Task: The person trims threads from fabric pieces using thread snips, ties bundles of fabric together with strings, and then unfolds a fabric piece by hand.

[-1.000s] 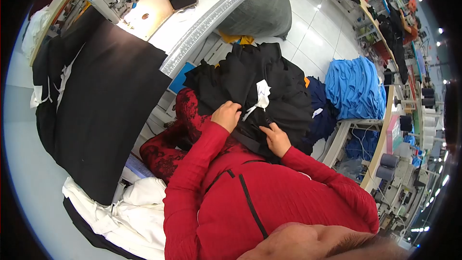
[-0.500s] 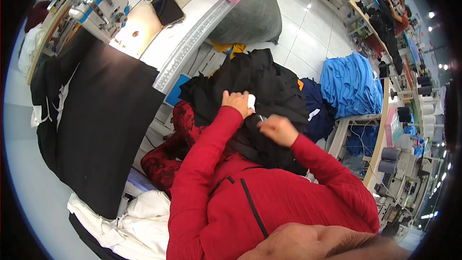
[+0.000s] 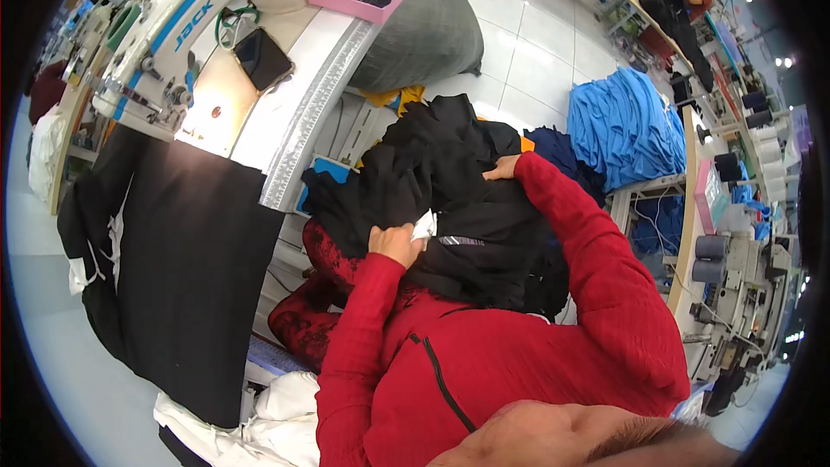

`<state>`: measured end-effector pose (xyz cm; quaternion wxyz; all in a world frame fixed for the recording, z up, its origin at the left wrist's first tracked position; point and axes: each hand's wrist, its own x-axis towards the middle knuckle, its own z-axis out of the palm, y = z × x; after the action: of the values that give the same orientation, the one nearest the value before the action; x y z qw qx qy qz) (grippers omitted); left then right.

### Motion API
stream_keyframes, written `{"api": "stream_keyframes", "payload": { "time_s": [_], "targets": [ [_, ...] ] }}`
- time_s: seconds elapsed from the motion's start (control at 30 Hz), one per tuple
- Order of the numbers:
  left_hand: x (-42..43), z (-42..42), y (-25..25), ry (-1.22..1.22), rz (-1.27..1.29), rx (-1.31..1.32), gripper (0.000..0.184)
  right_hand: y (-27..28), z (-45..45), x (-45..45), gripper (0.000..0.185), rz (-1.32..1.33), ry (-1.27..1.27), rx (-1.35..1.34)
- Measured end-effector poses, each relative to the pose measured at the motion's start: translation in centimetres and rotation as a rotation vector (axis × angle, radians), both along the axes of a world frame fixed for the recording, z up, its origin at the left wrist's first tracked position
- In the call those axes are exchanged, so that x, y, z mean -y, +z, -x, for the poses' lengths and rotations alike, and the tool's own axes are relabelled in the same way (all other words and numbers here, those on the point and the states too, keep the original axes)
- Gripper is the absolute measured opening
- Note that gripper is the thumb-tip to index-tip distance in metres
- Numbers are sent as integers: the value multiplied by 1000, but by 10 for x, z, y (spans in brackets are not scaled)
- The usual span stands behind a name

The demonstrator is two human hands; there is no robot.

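A pile of black garments (image 3: 467,134) lies over my lap and in front of me. My left hand (image 3: 395,245) is closed, with a crumpled white piece (image 3: 424,225) at its fingertips; I cannot tell if it is a label or cloth. Beside it, a strip with pale lettering (image 3: 462,241) shows on the black fabric. Farther out, my right hand (image 3: 501,169) pinches the black fabric near the pile's right side, its fingertips partly hidden in the folds.
A sewing machine (image 3: 194,22) stands upper left, with a phone (image 3: 263,60) and a pink box (image 3: 367,5) on its table. Black cloth (image 3: 186,277) hangs off that table. A blue garment stack (image 3: 624,134) is at right, and a grey sack (image 3: 425,30) lies beyond the pile.
My right hand has moved from beside my left hand outward to the far right of the pile. My left hand has come closer to my body, and the lettered strip now shows.
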<state>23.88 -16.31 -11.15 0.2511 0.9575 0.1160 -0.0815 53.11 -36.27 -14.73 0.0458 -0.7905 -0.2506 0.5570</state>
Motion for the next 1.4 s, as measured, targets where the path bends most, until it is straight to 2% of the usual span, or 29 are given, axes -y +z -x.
{"api": "stream_keyframes", "payload": {
  "time_s": [0.07, 0.1, 0.2, 0.27, 0.33, 0.43, 0.53, 0.6, 0.8, 1.0, 1.1, 1.23, 1.4],
  "targets": [
    [3, 5, -1, 10, 8, 38, 25, 2, -2, -8, 88, 155, 136, 80],
    [3, 7, 2, 5, 20, 53, 23, -9, -4, -7, 87, 68, 194, 150],
    [4, 7, 2, -6, 13, 76, 22, -45, -23, -12, 98, -5, -11, 61],
    [2, 6, -2, 5, 42, 152, 23, -72, -11, -1, 88, -319, -948, -7],
    [1, 4, 1, 18, 58, 61, 22, -84, 6, 2, 74, -425, -998, 169],
    [-6, 9, -9, -3, 61, 85, 23, -97, 23, 16, 70, -375, -645, 31],
    [-9, 10, -4, 45, 150, 126, 22, -102, 48, 31, 66, -428, -471, -102],
    [-8, 11, -1, 89, 222, 124, 21, -106, 66, 43, 64, -475, -462, -151],
    [-2, -3, 1, 72, 228, 74, 22, -120, 120, 82, 57, -554, -524, -229],
    [-2, -16, 6, 75, 227, -77, 25, -122, 156, 141, 55, -539, -705, -168],
    [-3, -20, 7, 88, 199, -137, 26, -118, 175, 183, 54, -495, -873, -67],
    [-2, -19, 1, 86, 196, -97, 27, -113, 214, 270, 53, -326, -1215, 226],
    [4, -23, 2, 56, 155, -84, 28, -111, 280, 384, 52, 59, -1538, 669]
  ]
}}
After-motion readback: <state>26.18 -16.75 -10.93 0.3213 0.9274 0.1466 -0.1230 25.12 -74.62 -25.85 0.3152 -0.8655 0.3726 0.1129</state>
